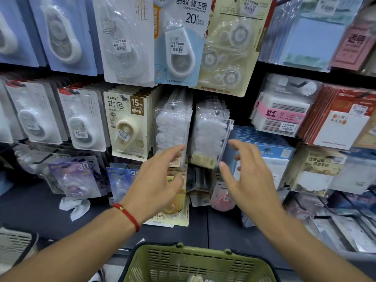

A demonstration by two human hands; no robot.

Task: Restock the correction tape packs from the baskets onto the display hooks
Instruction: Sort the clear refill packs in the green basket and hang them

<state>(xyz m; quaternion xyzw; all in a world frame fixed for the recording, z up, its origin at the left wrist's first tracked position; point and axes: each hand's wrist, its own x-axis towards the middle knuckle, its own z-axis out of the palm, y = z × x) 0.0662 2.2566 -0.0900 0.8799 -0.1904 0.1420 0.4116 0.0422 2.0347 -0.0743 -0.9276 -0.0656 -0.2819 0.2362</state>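
Both hands are raised in front of the display wall, one on each side of two hanging stacks of clear plastic packs. Left hand [162,176] has its fingers extended and loosely spread, the fingertips at the lower edge of the left clear stack [173,123]; whether they touch it cannot be told, and nothing is gripped. A red cord bracelet [127,215] sits on that wrist. Right hand [247,171] is likewise open, fingers spread and slightly bent, thumb toward the right clear stack [211,129], just beside its lower right corner, where one pack stands out at an angle from the rest. The packs in both stacks are transparent bags showing white round tape units, with a pale card at the bottom; print is too blurred to read. To the left hang carded correction tape packs, including a cream card marked 15M [129,125]; above hangs a blue card marked 20 [180,41]. Further carded packs lie on the dark shelf [36,208] under the hands. At the near edge, below both forearms, stands a green slotted basket [199,263] with a few pale items barely visible inside. A grey basket [14,246] shows at the near left.
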